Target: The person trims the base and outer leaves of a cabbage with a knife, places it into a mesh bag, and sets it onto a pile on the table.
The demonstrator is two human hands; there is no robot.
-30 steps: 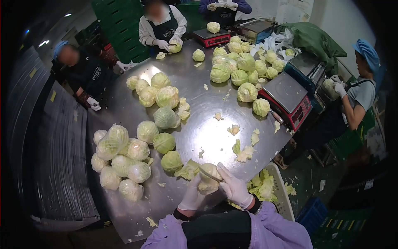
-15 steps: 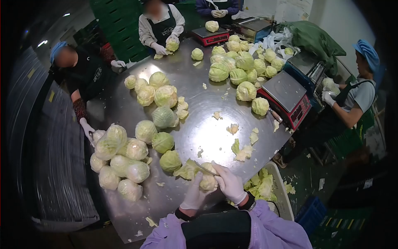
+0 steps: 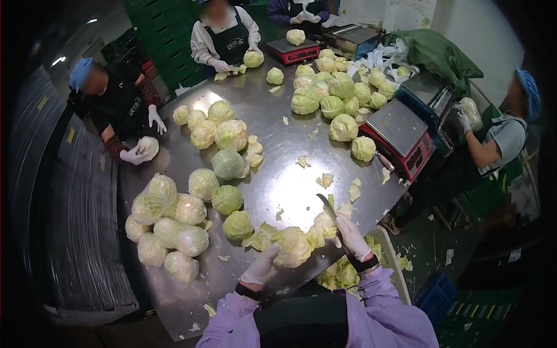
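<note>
Both of my hands wear white gloves. My left hand grips the left side of a pale cabbage low over the near part of the steel table. In my right hand is a curved knife, its blade pointing up and away from me. Loose outer leaves spread between the cabbage and my right hand. Another pulled leaf lies just left of the cabbage, beside a green cabbage.
Wrapped cabbages are piled at the left. More cabbages crowd the far side by a red scale. A pale basket of leaves stands below the table's right edge. Several co-workers surround the table, one holding a cabbage.
My right hand has moved right with the knife, away from the cabbage, and leaves have come loose. The co-worker at left has drawn a cabbage from the pile to the table edge.
</note>
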